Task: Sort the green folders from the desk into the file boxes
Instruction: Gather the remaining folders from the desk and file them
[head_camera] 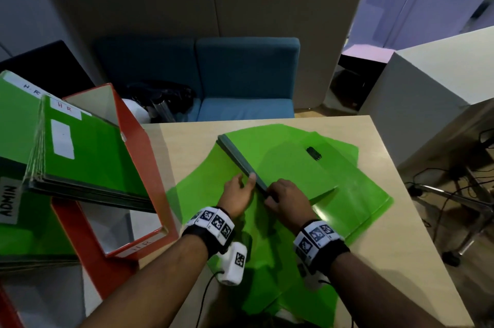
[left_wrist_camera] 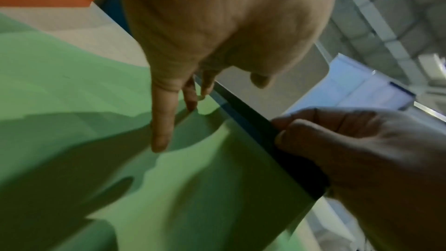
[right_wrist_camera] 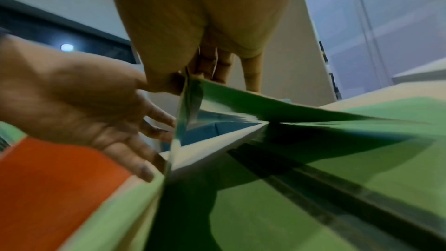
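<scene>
Several green folders (head_camera: 355,210) lie fanned over the beige desk (head_camera: 406,242). The top folder (head_camera: 283,167) has a grey spine (head_camera: 236,155) and is raised along its near left edge. My right hand (head_camera: 270,198) grips the spine's near end, fingers curled round it (left_wrist_camera: 301,140), and pinches the edge (right_wrist_camera: 190,77). My left hand (head_camera: 247,180) is beside it, with straight fingers (left_wrist_camera: 160,131) touching the folders by the spine (left_wrist_camera: 253,125). A red file box (head_camera: 141,146) marked HR stands at the left and holds green folders (head_camera: 93,151).
More green folders, one labelled ADMIN (head_camera: 10,204), stand at the far left. A small black clip (head_camera: 313,153) lies on the top folder. A blue sofa (head_camera: 246,73) with a dark bag sits behind the desk. A white cabinet (head_camera: 427,92) and cables are at the right.
</scene>
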